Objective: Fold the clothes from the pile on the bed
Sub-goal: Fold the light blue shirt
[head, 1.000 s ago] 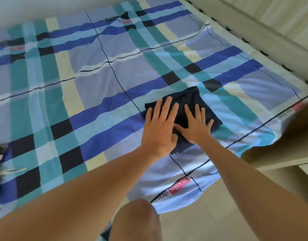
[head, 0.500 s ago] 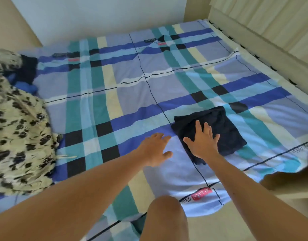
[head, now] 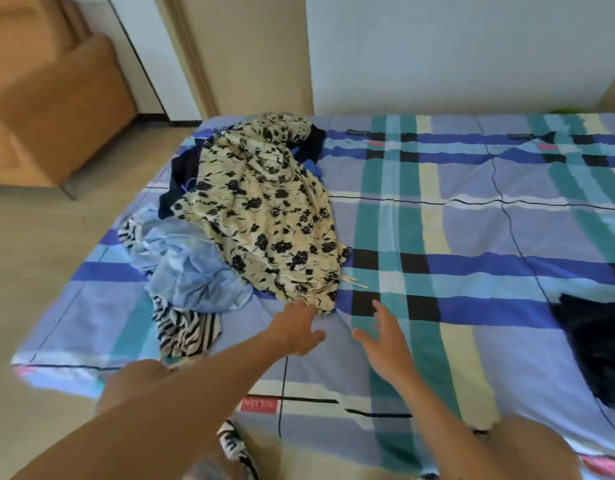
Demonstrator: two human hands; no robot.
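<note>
Room: a pale wall (head: 437, 53) behind, light floor, and a brown piece of furniture (head: 56, 109) at the far left.
Surface: a bed under a plaid sheet (head: 472, 233) in blue, teal, cream and black, lying flat and smooth.
Pile: heaped on the left part of the bed. A cream floral garment (head: 268, 216) lies on top, with a light blue garment (head: 191, 271) and a zebra-striped garment (head: 185, 327) at its near side and dark cloth showing beneath.
Folded piece: a dark garment (head: 597, 344) lies at the right edge, well apart from the pile.
Left hand (head: 295, 329): stretched out to the near hem of the floral garment, with the fingertips at the cloth and the thumb spread aside. It has no grip on the hem.
Right hand (head: 385, 341): over the bare sheet just beside the hem, fingers wide and loose, holding nothing.
Step in hand: likely taking the next piece, the floral one, off the pile.
Doing it well: pinch the hem with both hands set well apart. Lift the garment free before dragging it, so the blue and striped pieces stay behind. Spread it flat on the open sheet to the right and find the seams before the first fold.
Risk: the thin, slippery-looking cloth may bunch, and its loose ties may snag.
</note>
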